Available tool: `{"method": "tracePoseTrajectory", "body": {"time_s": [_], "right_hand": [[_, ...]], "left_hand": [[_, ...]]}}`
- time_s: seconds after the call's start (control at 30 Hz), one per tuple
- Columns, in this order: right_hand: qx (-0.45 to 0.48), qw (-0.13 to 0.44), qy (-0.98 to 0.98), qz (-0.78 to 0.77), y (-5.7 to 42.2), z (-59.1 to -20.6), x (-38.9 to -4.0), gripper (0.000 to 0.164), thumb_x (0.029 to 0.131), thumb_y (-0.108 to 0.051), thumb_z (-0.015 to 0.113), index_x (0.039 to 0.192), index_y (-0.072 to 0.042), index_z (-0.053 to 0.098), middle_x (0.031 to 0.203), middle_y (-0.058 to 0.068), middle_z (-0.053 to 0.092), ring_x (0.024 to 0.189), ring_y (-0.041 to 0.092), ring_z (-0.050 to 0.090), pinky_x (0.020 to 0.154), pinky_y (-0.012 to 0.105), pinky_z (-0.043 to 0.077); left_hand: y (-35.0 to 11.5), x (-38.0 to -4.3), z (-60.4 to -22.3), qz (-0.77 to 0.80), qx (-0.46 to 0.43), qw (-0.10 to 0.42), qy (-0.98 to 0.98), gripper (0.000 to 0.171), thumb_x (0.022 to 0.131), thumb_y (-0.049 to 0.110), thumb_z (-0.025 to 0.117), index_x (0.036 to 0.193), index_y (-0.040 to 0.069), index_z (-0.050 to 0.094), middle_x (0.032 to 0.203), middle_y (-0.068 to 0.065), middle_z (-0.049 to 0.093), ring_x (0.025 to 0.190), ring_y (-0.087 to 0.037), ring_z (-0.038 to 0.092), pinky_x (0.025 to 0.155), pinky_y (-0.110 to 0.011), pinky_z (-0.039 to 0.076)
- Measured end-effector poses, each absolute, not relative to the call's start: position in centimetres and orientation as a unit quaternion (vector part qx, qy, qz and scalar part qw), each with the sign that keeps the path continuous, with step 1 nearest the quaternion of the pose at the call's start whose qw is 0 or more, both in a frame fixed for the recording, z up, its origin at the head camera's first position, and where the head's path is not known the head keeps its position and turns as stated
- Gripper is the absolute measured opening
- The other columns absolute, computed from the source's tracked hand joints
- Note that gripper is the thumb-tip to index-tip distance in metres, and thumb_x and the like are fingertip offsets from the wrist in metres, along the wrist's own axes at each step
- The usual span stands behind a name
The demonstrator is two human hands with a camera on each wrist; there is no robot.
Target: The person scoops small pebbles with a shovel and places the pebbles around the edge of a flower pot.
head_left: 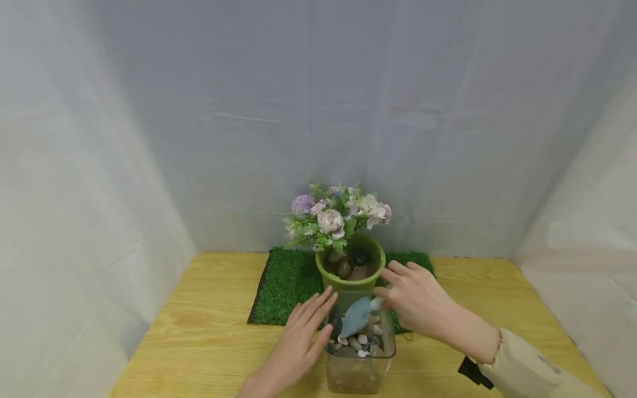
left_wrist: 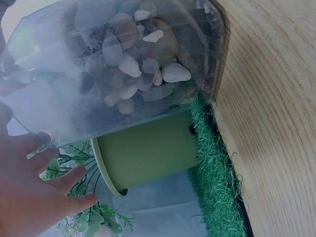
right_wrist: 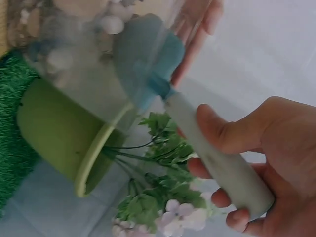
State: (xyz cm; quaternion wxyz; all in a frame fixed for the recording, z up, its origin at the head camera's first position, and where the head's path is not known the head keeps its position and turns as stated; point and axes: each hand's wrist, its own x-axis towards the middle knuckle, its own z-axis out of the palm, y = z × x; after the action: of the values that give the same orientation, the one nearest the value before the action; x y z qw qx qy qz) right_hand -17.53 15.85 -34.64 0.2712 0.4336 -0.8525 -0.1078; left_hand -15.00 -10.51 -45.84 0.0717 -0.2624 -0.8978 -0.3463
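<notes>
My right hand (head_left: 418, 301) grips the pale handle of a small garden trowel (right_wrist: 212, 153); its thumb lies along the handle in the right wrist view. The trowel's blue blade (head_left: 355, 318) points down into a clear plastic container (head_left: 360, 377), over the pebbles (head_left: 362, 341) inside. White, brown and dark pebbles show through its wall in the left wrist view. At the container's left rim, my left hand (head_left: 301, 341) extends its fingers with the fingertips right at the edge. Just behind stands a green flowerpot (head_left: 348, 283) with larger stones in it.
Artificial flowers (head_left: 330, 222) in pink, white and purple lean out of the pot toward the left. Under the pot lies a mat of green artificial grass (head_left: 293, 287) on the wooden table (head_left: 199, 331). Pale curtains (head_left: 318, 110) hang behind and at both sides.
</notes>
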Motion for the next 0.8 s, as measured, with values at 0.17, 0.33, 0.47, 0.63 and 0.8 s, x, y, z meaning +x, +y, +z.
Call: {"method": "tracePoseTrajectory", "body": {"time_s": [0.17,0.33,0.47,0.63,0.8], "right_hand": [[0.439,0.285,-0.85,-0.066,17.0,-35.3,-17.3,0.015,0.077,-0.027,0.088,0.089,-0.02,0.082,0.085,0.001,0.068,0.075,0.017,0.057,0.054,0.024,0.042],[0.418,0.262,-0.862,-0.114,15.8,-34.6,-16.6,0.015,0.077,-0.03,0.087,0.088,-0.022,0.081,0.085,0.002,0.065,0.075,0.018,0.054,0.052,0.024,0.037],[0.417,0.245,-0.856,-0.181,13.9,-33.4,-16.4,0.014,0.08,-0.03,0.085,0.09,-0.021,0.081,0.094,0.005,0.07,0.085,0.021,0.059,0.058,0.029,0.046],[0.422,0.229,-0.853,-0.203,12.7,-32.6,-16.7,0.009,0.082,-0.027,0.083,0.086,-0.019,0.08,0.092,0.005,0.069,0.085,0.022,0.06,0.058,0.032,0.047],[0.436,0.223,-0.854,-0.173,13.4,-32.7,-17.2,0.012,0.082,-0.03,0.084,0.088,-0.02,0.081,0.09,0.004,0.069,0.08,0.02,0.059,0.054,0.027,0.044]], "left_hand": [[-10.4,-15.0,-45.9,-0.344,-0.261,0.076,-0.899,0.052,0.109,0.032,0.046,0.16,0.026,0.035,0.166,0.01,0.025,0.151,-0.026,0.03,0.117,-0.066,0.024],[-10.3,-15.0,-45.9,-0.34,-0.261,0.081,-0.9,0.051,0.109,0.032,0.047,0.159,0.025,0.037,0.166,0.009,0.027,0.15,-0.026,0.031,0.117,-0.065,0.024],[-10.2,-15.0,-45.9,-0.339,-0.263,0.084,-0.899,0.051,0.109,0.031,0.047,0.158,0.022,0.039,0.166,0.007,0.028,0.149,-0.027,0.033,0.116,-0.066,0.025],[-10.2,-15.0,-45.8,-0.341,-0.263,0.086,-0.898,0.051,0.109,0.029,0.048,0.158,0.021,0.039,0.166,0.006,0.029,0.149,-0.029,0.034,0.116,-0.066,0.025],[-10.2,-14.9,-45.8,-0.35,-0.26,0.077,-0.897,0.051,0.109,0.03,0.047,0.158,0.02,0.039,0.166,0.006,0.028,0.149,-0.03,0.034,0.116,-0.066,0.025]]}}
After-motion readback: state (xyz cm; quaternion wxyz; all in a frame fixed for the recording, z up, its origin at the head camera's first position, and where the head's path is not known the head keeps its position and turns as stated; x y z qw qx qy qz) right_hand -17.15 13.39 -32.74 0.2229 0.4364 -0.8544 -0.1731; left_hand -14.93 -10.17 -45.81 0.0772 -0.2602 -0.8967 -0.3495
